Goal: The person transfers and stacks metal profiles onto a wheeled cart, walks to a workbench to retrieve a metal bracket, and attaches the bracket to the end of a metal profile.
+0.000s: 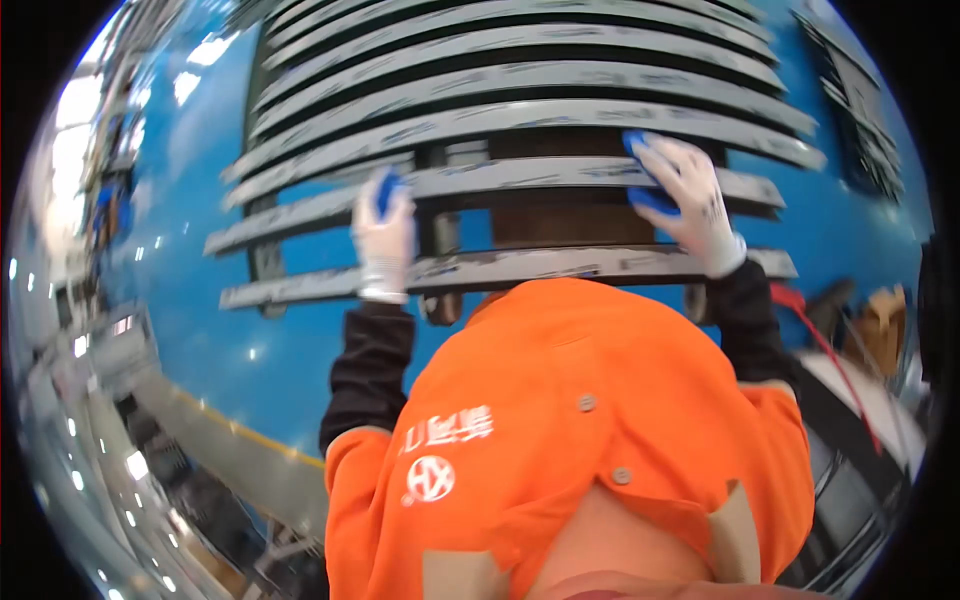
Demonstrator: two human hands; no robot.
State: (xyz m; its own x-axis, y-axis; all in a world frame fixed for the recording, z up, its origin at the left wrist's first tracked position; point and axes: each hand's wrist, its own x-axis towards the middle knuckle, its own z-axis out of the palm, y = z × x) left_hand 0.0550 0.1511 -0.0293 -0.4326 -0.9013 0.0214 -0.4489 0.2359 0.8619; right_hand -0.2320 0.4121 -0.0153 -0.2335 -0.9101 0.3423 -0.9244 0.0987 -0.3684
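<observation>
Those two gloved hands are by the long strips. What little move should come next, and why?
Perhaps gently close the left hand and the right hand together on the second-nearest strip: they are at it, well apart along its length, the right one spanning its width. Whether either actually grips it is unclear.

"How many gloved hands?"
"Two: the left hand [388, 235] at ten o'clock, the right hand [690, 200] at two."
"And long bars [520, 267]?"
"At least six, from just above centre up to twelve o'clock; the far ones crowd too closely for an exact total."
"Shirt buttons [587, 403]?"
"Two, toward five o'clock."
"Round logos [430, 480]?"
"One, near seven."
</observation>
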